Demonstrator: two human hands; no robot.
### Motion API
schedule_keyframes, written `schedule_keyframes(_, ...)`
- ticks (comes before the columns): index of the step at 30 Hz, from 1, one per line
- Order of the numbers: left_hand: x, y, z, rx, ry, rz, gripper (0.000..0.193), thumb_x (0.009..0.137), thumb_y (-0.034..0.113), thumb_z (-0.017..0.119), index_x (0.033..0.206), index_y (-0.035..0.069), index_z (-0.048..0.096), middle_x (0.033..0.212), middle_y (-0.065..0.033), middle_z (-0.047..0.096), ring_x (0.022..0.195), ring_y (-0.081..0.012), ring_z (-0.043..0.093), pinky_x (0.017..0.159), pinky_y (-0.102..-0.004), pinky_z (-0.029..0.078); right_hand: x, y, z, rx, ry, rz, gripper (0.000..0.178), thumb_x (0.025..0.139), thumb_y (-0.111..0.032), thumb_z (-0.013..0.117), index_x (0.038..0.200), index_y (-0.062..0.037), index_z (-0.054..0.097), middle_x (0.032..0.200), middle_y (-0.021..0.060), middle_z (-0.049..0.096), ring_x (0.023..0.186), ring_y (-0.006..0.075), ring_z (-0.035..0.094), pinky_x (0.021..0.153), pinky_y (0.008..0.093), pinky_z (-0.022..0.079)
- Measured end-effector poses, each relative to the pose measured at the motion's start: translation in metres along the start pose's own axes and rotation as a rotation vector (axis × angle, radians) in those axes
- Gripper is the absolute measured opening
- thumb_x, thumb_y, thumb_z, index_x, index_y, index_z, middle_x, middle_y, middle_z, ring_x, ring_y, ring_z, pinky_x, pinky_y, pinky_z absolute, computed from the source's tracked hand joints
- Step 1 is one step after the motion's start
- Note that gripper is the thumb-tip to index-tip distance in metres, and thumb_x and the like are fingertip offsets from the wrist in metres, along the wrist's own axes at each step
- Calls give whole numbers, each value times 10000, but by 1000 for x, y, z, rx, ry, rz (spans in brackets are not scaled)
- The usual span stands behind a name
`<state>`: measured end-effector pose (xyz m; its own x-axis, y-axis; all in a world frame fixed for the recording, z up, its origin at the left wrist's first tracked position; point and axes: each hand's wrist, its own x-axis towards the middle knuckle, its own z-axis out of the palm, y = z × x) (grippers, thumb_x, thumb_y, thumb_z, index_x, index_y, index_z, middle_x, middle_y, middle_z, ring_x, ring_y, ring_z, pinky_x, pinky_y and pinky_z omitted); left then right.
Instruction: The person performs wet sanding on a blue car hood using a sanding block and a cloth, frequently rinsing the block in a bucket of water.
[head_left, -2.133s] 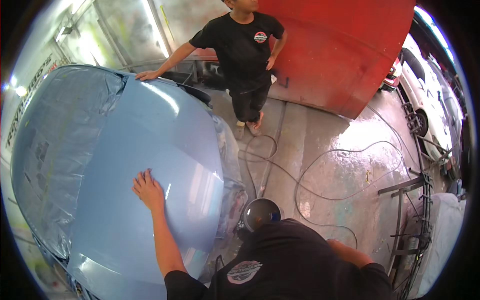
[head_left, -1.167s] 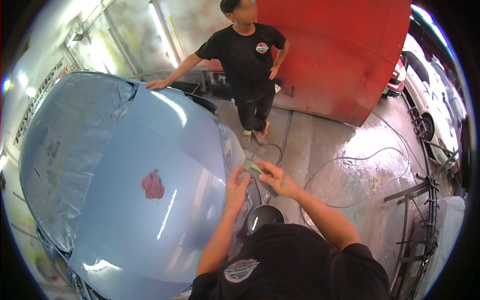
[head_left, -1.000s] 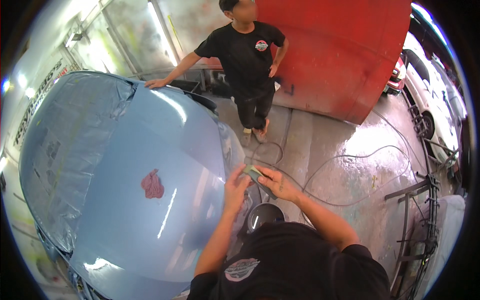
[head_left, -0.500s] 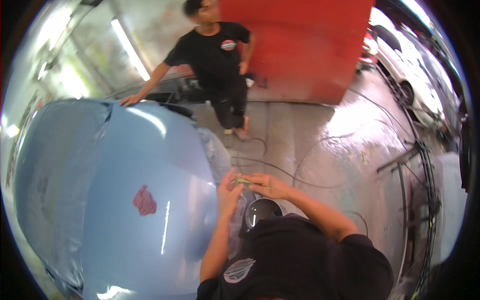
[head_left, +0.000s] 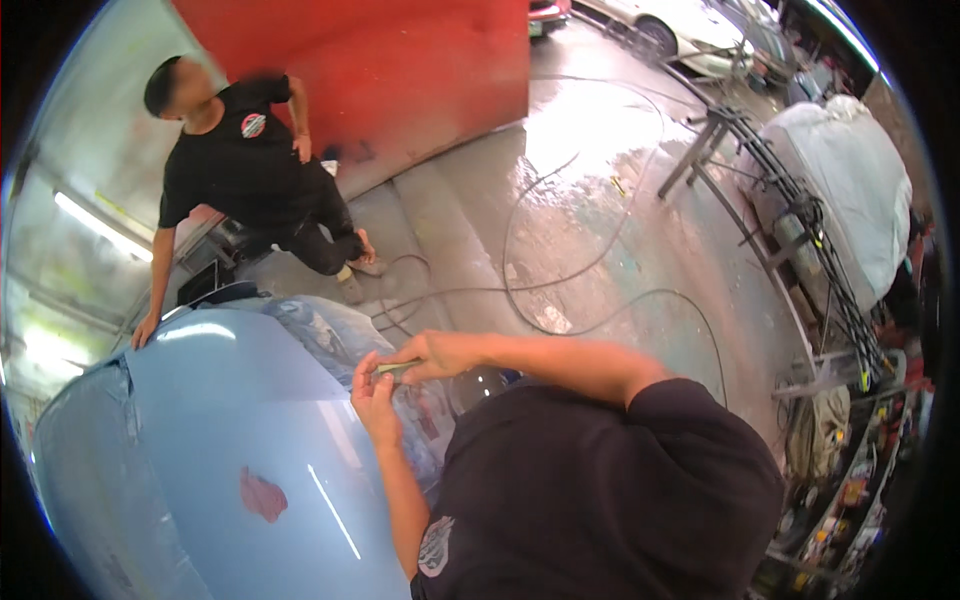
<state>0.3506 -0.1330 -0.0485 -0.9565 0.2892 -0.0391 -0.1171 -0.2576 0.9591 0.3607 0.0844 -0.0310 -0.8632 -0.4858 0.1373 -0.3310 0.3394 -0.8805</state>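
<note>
A small, flat green piece point(head_left: 398, 368), perhaps folded sandpaper, is between my hands in front of my body. My left hand point(head_left: 374, 400) pinches its left end with fingertips and thumb. From the right, my right hand point(head_left: 440, 355) grips the other end. Both hands are just off the near right edge of a light blue car panel point(head_left: 225, 400), over crumpled plastic sheeting. On the panel lies a crumpled dark red cloth point(head_left: 263, 496). Part of a bucket point(head_left: 482, 384) of dark liquid shows below my right forearm, mostly hidden by arm and shirt.
A co-worker point(head_left: 250, 165) stands beyond the panel, one hand resting on its far left edge. Masking sheet point(head_left: 322, 328) covers the panel's side. A hose point(head_left: 590, 275) loops across the wet floor. Metal stands point(head_left: 735, 195), a covered shape point(head_left: 840, 190) and cluttered shelves point(head_left: 850, 490) line the right.
My view has swung right, so the co-worker, panel and cloth sit farther left, and shelves have come in on the right. Both hands still hold the green piece.
</note>
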Motion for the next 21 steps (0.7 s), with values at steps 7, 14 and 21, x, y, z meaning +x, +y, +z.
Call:
schedule_keyframes(7,4,-4,1,2,-15,-38,468,935,-21,604,1403,-9,593,1289,-116,622,1123,-208,652,906,-352,607,-3,7,-2,7,-14,-10,567,994,-225,694,1521,-64,558,1211,247,725,1082,444,687,927,484,525)
schedule_keyframes(14,12,-4,7,43,-16,-54,473,944,-3,594,1417,4,583,1312,-112,607,1135,-210,642,908,-356,600,-6,3,-14,27,-26,30,567,1003,-258,683,1518,-59,559,1218,255,709,1123,430,669,944,492,512)
schedule_keyframes(21,17,-9,10,29,-13,-64,498,935,0,602,1432,19,575,1307,-105,599,1149,-205,628,902,-347,591,-8,11,-19,3,-52,-2,549,1006,-268,681,1501,-57,571,1223,246,702,1124,419,667,941,494,510)
